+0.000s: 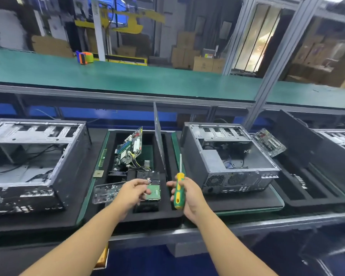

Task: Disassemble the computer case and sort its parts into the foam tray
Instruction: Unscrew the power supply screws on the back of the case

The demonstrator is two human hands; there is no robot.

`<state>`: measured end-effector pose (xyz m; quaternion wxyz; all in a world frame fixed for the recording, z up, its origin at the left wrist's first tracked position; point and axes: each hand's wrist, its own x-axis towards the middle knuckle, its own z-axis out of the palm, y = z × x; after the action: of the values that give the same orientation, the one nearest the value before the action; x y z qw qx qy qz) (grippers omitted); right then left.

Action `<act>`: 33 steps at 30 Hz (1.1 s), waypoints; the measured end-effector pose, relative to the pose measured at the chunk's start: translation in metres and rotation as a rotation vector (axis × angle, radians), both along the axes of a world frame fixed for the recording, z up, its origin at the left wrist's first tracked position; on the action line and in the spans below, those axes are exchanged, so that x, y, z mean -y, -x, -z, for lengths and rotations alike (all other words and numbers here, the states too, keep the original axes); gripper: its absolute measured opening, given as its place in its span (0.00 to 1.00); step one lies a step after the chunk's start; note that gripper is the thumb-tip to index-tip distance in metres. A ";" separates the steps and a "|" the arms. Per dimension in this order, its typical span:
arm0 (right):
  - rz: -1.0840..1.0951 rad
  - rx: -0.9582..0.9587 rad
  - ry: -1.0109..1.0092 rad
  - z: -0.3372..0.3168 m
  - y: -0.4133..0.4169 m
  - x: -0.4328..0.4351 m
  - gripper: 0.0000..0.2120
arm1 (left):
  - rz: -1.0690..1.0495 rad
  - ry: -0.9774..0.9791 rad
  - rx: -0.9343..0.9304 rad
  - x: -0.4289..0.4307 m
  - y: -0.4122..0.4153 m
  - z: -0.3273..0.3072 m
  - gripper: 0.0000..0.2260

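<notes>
A black foam tray [168, 213] lies in front of me. In its slots stand a motherboard [130, 150] on edge, a grey side panel [158, 136] upright and a hard drive [152, 193] with its green board up. My left hand [134, 191] hovers over the hard drive, fingertips pinching what looks like a small screw [148, 181]. My right hand [184, 194] grips a yellow-green screwdriver [178, 188], tip pointing up. An opened computer case [229, 156] sits right of the tray.
Another opened case [28, 162] lies at the left. A clear plastic screw box [106, 193] sits at the tray's left front, a CPU chip [98, 173] beyond it. A second foam tray [311, 188] with a board [269, 142] is at right. A green shelf [127, 76] runs above.
</notes>
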<state>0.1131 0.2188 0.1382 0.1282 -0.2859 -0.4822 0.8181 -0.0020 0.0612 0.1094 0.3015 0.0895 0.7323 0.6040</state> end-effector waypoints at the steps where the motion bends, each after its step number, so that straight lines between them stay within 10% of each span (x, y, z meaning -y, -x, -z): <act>1: -0.021 -0.008 -0.001 0.000 0.001 0.001 0.10 | 0.000 -0.024 0.009 -0.004 -0.003 -0.002 0.09; 33: -0.200 -0.051 -0.055 -0.010 0.038 -0.033 0.09 | -0.411 -0.044 0.070 -0.004 0.025 -0.009 0.10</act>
<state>0.0751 0.2515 0.1484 0.0658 -0.2119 -0.5271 0.8203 -0.0270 0.0647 0.1185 0.1953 -0.0762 0.7110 0.6712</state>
